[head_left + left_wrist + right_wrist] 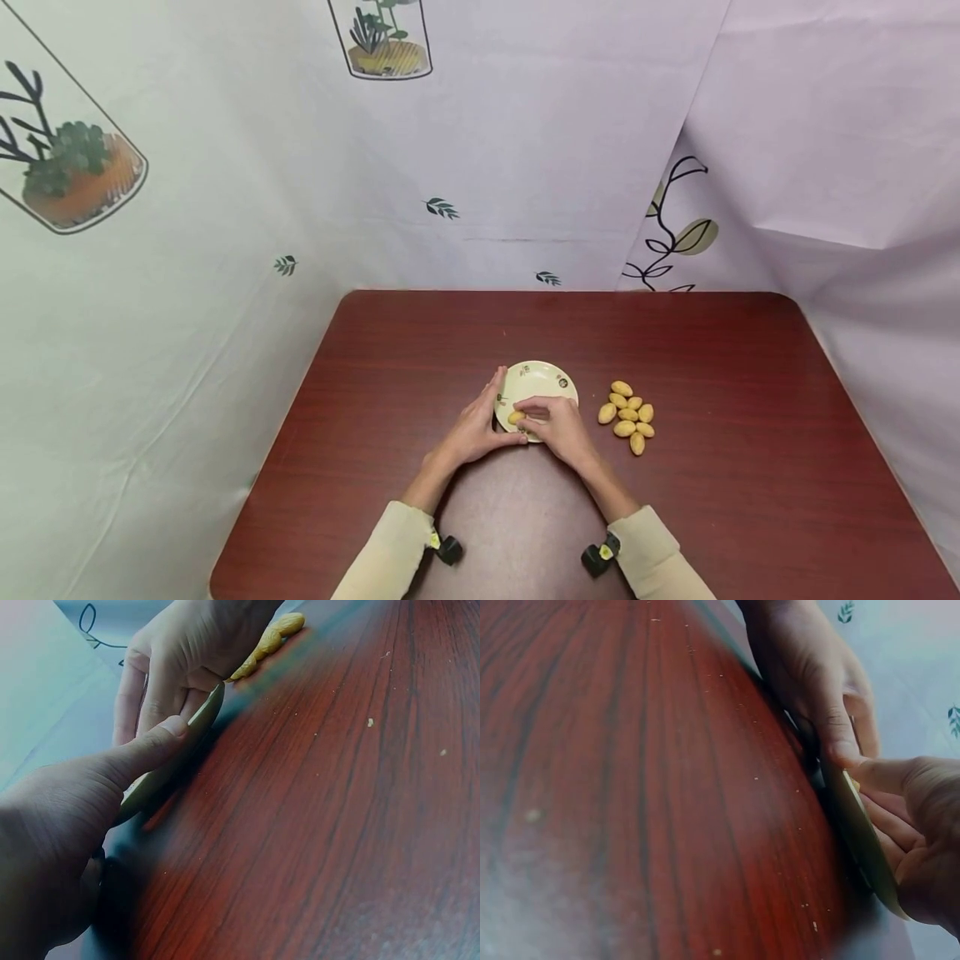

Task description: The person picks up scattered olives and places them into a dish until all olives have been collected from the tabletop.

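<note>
In the head view, a single yellow nut [516, 417] sits just below and right of the centre of the frame, at the fingertips of the right hand [558, 427], over the lower left part of a small plate [536, 382]. The right hand pinches that nut narrowly between thumb and fingers; the left hand [474, 427] is spread wide around the left and near side of the plate, thumb on the near rim, holding it. The step in hand seems to be working on or placing this one nut at the plate; whether it touches the plate's surface cannot be told. The next move probably calls for a light, exact finger motion on the nut while the left hand keeps the plate steady. The nut looks oval, smooth-edged and dull yellow, partly covered by fingers; only a sliver shows in the right wrist view. Right of the plate, near the right of centre, a loose pile of similar nuts [628, 414] rests on the reddish-brown table [360, 417], most touching a neighbour. At the top of the left wrist view, the few showing look wrinkled and deeper yellow.
</note>
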`<state>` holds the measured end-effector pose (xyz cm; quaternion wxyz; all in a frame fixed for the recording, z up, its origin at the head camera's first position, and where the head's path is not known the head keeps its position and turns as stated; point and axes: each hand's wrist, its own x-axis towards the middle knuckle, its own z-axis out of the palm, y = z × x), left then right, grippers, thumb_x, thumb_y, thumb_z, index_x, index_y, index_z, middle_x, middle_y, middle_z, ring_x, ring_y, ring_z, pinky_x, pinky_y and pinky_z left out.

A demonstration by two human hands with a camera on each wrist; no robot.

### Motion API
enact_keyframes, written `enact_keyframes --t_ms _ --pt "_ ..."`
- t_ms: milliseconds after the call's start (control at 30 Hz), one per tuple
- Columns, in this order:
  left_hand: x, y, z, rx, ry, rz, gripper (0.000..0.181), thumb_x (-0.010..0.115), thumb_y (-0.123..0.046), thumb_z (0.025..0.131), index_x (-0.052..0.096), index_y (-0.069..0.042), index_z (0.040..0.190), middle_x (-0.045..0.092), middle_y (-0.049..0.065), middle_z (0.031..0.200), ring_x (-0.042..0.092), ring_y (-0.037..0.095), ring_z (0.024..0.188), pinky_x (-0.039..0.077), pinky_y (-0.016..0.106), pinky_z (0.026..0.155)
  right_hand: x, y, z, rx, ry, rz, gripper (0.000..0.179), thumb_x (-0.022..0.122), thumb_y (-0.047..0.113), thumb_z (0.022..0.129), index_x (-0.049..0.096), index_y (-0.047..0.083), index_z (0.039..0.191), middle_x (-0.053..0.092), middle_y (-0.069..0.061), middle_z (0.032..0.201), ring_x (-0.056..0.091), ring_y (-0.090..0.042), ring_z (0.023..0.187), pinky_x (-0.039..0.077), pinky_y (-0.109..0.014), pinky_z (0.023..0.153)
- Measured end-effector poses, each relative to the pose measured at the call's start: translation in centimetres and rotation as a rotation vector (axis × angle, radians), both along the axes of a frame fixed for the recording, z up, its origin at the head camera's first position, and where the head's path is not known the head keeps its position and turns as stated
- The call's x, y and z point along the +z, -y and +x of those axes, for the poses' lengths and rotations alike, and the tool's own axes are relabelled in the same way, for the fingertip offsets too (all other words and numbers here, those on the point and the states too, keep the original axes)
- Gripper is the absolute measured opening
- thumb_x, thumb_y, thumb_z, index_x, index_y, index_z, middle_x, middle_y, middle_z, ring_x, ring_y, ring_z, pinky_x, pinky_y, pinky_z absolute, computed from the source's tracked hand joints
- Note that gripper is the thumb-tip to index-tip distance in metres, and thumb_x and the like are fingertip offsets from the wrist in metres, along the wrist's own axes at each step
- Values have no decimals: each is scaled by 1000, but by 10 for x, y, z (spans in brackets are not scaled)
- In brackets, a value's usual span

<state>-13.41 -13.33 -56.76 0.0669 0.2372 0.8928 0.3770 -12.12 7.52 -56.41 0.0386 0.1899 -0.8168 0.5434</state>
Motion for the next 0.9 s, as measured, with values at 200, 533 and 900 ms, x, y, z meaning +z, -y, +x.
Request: enact_keyframes --t_ms 200,533,900 --pt "0 0 -1 1 8 5 126 92 -47 84 9 -10 172 14 12 176 20 30 160 26 51 126 4 -3 -1 -8 93 -157 23 86 -2 86 81 -4 109 80 -17 105 78 -34 100 62 -31 84" --pt "-1 -1 0 -1 5 20 126 92 -46 83 11 -10 172 15 13 176 20 33 160 27 54 125 22 -26 -2 -48 129 -290 36 85 2 90 76 -3 125 74 -24 124 71 -40 118 58 -36 98" --pt "0 -1 1 2 -2 15 126 93 -45 83 12 -9 172 15 14 176 20 32 160 26 53 126 33 -80 1 -126 62 -329 61 84 -5 89 62 -5 145 60 -25 147 57 -41 136 48 -38 109"
